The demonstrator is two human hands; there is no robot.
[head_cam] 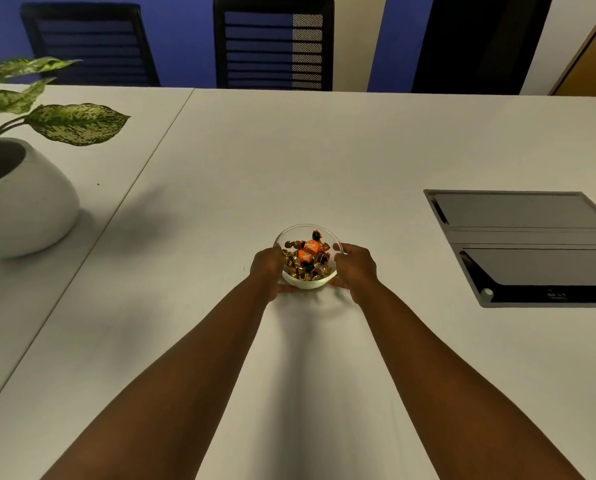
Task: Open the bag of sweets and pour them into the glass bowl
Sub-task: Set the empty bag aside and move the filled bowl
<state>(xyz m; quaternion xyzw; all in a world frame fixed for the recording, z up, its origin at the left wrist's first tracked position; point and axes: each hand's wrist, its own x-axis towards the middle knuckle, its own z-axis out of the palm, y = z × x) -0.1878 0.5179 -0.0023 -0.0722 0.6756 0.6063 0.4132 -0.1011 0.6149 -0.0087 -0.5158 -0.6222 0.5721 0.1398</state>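
White surface (324,150) — fills most of the frame from the middle band down to the lower edge, with a seam running diagonally through its left part. Set flush into it at the right of the frame is a dark rectangular hatch panel (532,247). Beyond the far edge, at the top of the frame, stand two black mesh-backed chairs (272,43) against a blue wall.

Potted plant (23,199) — a rounded white pot at the left edge of the frame, with speckled green leaves reaching toward the upper left.

Two bare forearms enter from the lower edge and converge on the centre of the frame. The left hand (267,270) cups the left wall of the glass bowl (307,284); the right hand (355,266) cups the right wall, its thumb lying near the rim. Each grip is closed on the bowl, fingers wrapped low around its sides with fingertips showing near the base.

The glass bowl sits at the centre of the frame, between the two hands, its base resting on the surface or just at it; which cannot be told. It is clear-walled with a pale bottom.

Sweets (307,259) — heaped inside the bowl: many small gold-wrapped pieces, with a few orange-wrapped ones lying on top.
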